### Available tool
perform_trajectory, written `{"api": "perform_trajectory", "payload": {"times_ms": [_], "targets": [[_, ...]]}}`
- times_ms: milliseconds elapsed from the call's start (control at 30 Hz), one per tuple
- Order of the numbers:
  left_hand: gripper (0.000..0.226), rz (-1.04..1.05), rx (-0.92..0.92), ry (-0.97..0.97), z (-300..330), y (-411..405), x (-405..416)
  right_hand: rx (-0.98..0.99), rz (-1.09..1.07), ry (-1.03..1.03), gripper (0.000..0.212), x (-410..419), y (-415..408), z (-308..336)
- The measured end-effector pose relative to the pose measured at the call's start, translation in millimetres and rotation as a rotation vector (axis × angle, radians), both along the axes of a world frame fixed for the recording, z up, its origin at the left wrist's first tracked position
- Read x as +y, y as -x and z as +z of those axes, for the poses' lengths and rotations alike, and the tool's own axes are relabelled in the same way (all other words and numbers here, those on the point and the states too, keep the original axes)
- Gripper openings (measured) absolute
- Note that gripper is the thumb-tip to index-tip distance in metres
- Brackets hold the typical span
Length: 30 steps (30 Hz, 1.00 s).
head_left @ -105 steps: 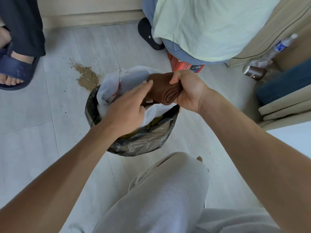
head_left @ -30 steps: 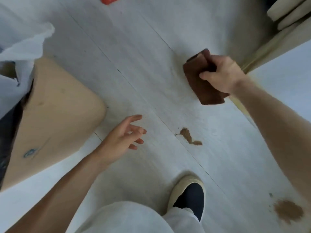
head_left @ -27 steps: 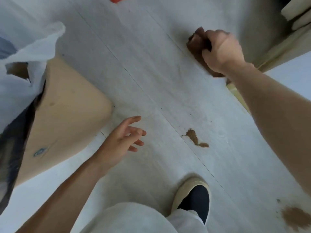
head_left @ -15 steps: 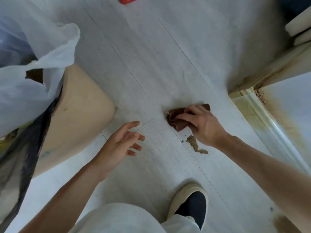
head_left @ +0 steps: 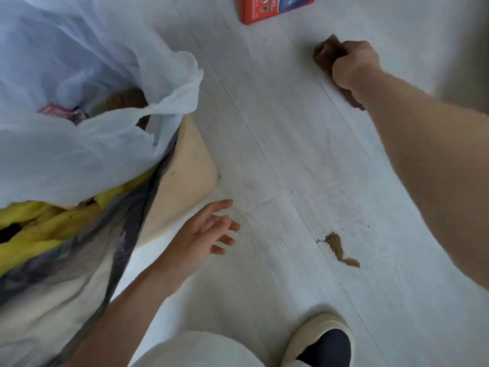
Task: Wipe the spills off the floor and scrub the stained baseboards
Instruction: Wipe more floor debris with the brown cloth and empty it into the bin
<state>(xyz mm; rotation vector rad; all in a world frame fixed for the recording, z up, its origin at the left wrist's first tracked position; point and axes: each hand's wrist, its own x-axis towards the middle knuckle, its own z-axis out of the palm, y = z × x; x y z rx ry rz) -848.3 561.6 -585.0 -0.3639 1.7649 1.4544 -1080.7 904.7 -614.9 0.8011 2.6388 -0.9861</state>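
There is one view only, from the camera on my head, so nothing is shared with a second view. It looks steeply down and a little forward at the pale grey plank floor point(head_left: 264, 115), close enough that my forearms fill the lower corners and my bent knee and beige-rimmed dark shoe point(head_left: 321, 340) sit at the bottom edge. The wide lens bends the plank seams. The white plastic bag point(head_left: 79, 88) crowds the left side, nearest the lens; the red printed box point(head_left: 270, 9) is cut by the top edge, farthest away.
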Motion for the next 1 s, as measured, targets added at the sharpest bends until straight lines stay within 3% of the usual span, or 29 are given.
{"api": "perform_trajectory", "payload": {"times_ms": [100,167,300,400,500,600,667,767,867,933,1000], "targets": [[0.032,-0.045,0.021,0.011,9.3,2.8,-6.4,-0.022,0.070,-0.071,0.043,-60.0,19.7,-29.6],[0.039,-0.074,0.015,0.010,13.4,6.4,-7.6,-0.017,0.259,-0.089,0.058,-114.7,16.0,-33.0],[0.039,-0.140,0.001,0.008,9.8,9.2,-0.1,0.070,0.810,-0.113,0.051,-163.2,-29.4,-38.6],[0.032,-0.168,-0.019,0.011,3.7,5.9,7.6,0.097,0.983,-0.035,0.043,-121.4,-115.5,-44.5],[0.031,-0.168,-0.025,0.008,-3.4,1.5,9.2,0.045,1.005,0.071,0.035,-72.2,-203.7,-38.0],[0.033,-0.138,0.008,0.008,-9.8,-2.2,11.8,-0.030,0.954,0.086,0.033,-46.1,-234.0,-33.4],[0.034,-0.133,0.030,-0.001,-10.9,-2.0,16.1,-0.007,0.881,0.133,0.032,-32.8,-225.8,-24.6],[0.033,-0.158,0.037,0.010,-16.8,-4.4,19.8,0.082,0.585,0.251,0.032,-7.9,-189.8,1.1],[0.031,-0.120,0.042,0.033,-17.5,-7.8,22.2,0.142,0.349,0.139,0.036,-3.6,-137.5,1.7],[0.030,-0.085,0.043,0.049,-17.1,-9.9,24.6,0.067,0.419,0.011,0.042,-29.2,-124.7,-12.6],[0.030,-0.088,0.035,0.051,-18.1,-11.5,26.9,0.006,0.623,-0.084,0.050,-53.1,-150.1,-27.8]]}}
